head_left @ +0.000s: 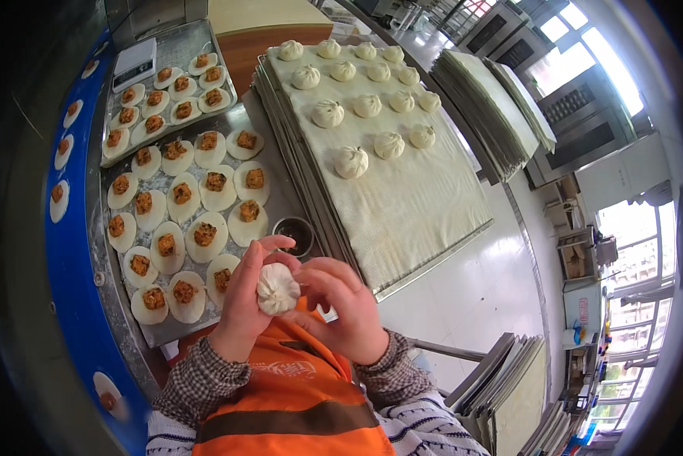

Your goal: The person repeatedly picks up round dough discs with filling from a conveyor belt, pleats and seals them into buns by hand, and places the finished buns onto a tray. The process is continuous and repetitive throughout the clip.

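A pleated white bun (277, 289) sits in my left hand (240, 302), whose fingers cup it from the left and behind. Its gathered top faces up. At the bun's right edge is my right hand (341, 304), fingers bent and thumb lower down, with the tips against the dough. Just beyond my hands stands a small round metal bowl (305, 247) with something dark in it. To the left, a floury metal surface (140, 327) carries rows of flat dough wrappers (169, 261), each topped with a lump of orange-brown filling (204, 234).
Several pleated buns (351, 162) stand in rows on a cloth-lined tray (402, 228) stacked at the right. A metal tray (223, 99) at the far left holds more filled wrappers and a white scale (135, 64). Along the left runs a blue belt (75, 266) with wrappers. Stacked trays (508, 380) stand lower right.
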Motion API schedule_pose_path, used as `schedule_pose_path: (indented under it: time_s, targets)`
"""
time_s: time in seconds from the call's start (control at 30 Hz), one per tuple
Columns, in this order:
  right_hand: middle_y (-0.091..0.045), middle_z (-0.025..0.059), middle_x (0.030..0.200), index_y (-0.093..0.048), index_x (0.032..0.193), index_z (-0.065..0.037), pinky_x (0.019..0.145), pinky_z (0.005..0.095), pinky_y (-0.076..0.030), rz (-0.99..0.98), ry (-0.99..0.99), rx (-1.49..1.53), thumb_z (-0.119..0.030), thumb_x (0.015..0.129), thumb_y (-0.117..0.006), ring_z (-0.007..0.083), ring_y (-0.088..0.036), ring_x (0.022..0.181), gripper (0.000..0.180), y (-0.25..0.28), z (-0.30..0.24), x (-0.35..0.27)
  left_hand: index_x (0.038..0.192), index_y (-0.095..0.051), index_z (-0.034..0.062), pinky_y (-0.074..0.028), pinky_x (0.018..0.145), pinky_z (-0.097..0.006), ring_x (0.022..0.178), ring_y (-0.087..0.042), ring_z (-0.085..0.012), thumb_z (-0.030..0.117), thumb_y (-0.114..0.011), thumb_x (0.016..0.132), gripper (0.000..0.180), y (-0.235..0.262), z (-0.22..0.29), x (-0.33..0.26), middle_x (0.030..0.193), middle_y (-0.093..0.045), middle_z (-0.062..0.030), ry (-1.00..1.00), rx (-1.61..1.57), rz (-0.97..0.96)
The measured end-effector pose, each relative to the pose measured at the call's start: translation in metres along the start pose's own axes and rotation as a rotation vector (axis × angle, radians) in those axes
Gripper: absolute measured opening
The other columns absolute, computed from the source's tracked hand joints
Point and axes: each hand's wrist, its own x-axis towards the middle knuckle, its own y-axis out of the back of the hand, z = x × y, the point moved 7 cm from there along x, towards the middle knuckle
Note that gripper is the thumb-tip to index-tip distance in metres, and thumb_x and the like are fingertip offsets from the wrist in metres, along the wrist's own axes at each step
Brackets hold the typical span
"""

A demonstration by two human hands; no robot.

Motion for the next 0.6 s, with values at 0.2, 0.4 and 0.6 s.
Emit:
schedule_pose_path:
  time_s: [0.2, 0.4, 0.6]
  targets:
    - [-0.057, 0.0096, 0.104, -0.06, 0.107, -0.003, 0.057, 0.0238, -0.048, 0.082, -0.079, 0.097, -0.005, 0.076, -0.072, 0.0118, -0.058, 0.064, 0.033, 0.011, 0.035, -0.008, 0.099, -0.052, 0.0033, -0.052, 0.074, -0.036, 0.079, -0.062, -0.0218, 0.042, -0.03, 0.101, 0.044, 0.01, -0.004, 0.016, 0.082, -0.059, -0.0094, -0.029, 0.003, -0.021]
    - [-0.056, 0.0111, 0.111, -0.056, 0.115, -0.003, 0.059, 0.0251, -0.049, 0.022, -0.074, 0.179, -0.007, 0.072, -0.077, 0.0138, -0.059, 0.068, 0.048, -0.012, 0.036, -0.001, 0.105, -0.05, 0.0036, -0.051, 0.074, -0.031, 0.081, -0.061, -0.0184, 0.036, -0.036, 0.1, 0.036, 0.016, 0.019, 0.011, 0.084, -0.06, -0.009, -0.264, 0.382, 0.056]
    - [-0.044, 0.0119, 0.133, -0.045, 0.13, -0.008, 0.069, 0.0335, -0.053, 0.005, -0.011, 0.046, -0.011, 0.068, -0.077, 0.0305, -0.062, 0.093, 0.07, -0.014, 0.02, 0.012, 0.124, -0.043, 0.0033, -0.046, 0.082, -0.028, 0.092, -0.056, -0.0146, 0.034, -0.036, 0.1, 0.039, 0.004, 0.017, 0.008, 0.104, -0.056, -0.009, -0.228, 0.538, 0.21]
